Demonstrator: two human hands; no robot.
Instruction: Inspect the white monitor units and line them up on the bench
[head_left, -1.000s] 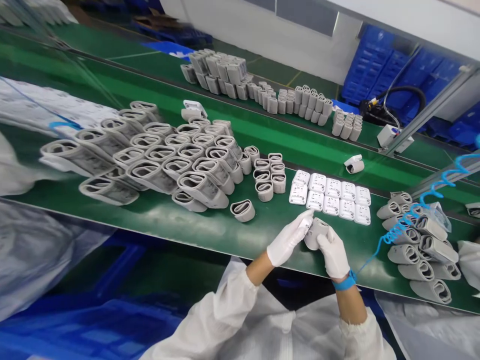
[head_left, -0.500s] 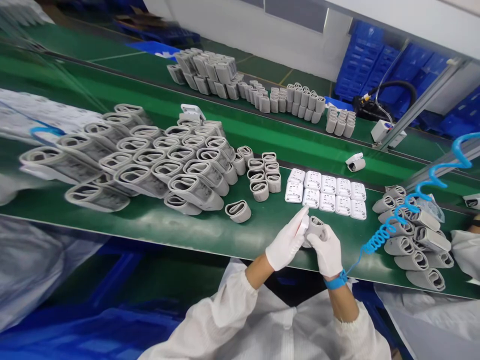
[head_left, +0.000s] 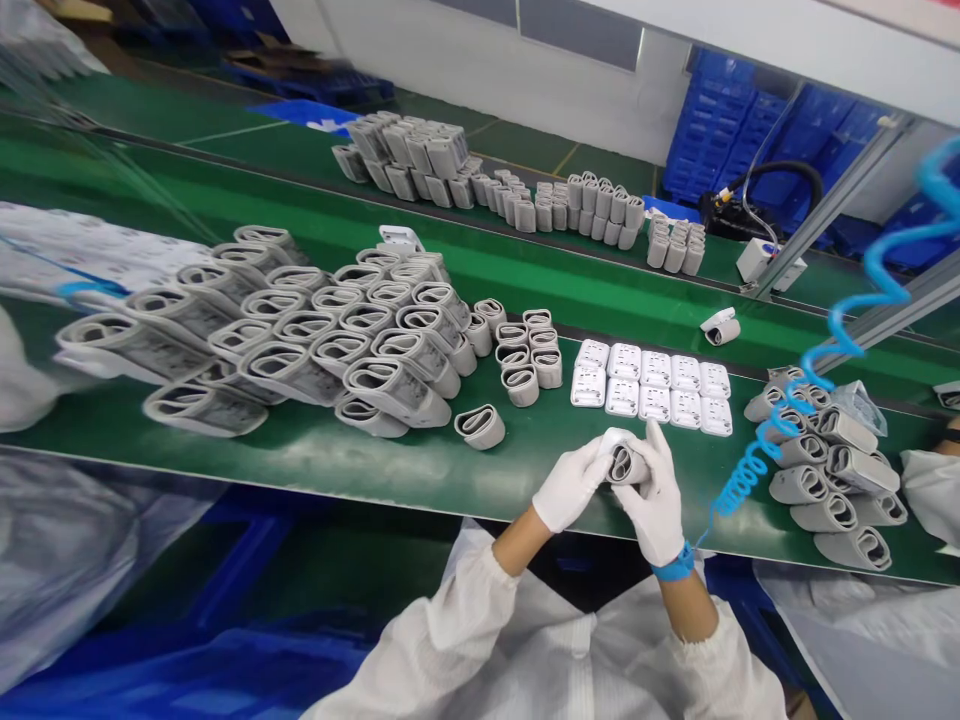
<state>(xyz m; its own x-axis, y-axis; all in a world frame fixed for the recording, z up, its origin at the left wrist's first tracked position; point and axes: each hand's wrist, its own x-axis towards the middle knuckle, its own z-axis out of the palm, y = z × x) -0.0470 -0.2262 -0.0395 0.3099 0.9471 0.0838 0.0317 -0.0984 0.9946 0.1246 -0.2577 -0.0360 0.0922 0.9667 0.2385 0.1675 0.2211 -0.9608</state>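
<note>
Close to the belt's front edge, my gloved left hand (head_left: pixel 574 488) is closed on a white blood pressure monitor unit (head_left: pixel 616 438), mostly covered by the fingers. A rolled grey cuff (head_left: pixel 630 464) lies against that unit, its coiled end facing me. My gloved right hand (head_left: pixel 657 505) grips the cuff from the right, with a blue strap (head_left: pixel 675 562) around its wrist. Whether unit and cuff are joined cannot be made out. Beyond both hands, white units (head_left: pixel 622 396) lie in two rows. A single rolled cuff (head_left: pixel 480 427) sits to their left.
Many rolled cuffs (head_left: pixel 360 320) are piled on the green belt (head_left: pixel 420 468) at left, with a smaller group (head_left: pixel 520 384) beside them. At right, a coiled blue cord (head_left: pixel 750 475) hangs before another cuff pile (head_left: pixel 832 490). Another person's sleeve (head_left: pixel 930 490) shows at the right edge.
The white unit has turned and come over the cuff, between my hands. My right fingers have shifted, the index finger now extended upward along the cuff. The camera view has moved slightly.
</note>
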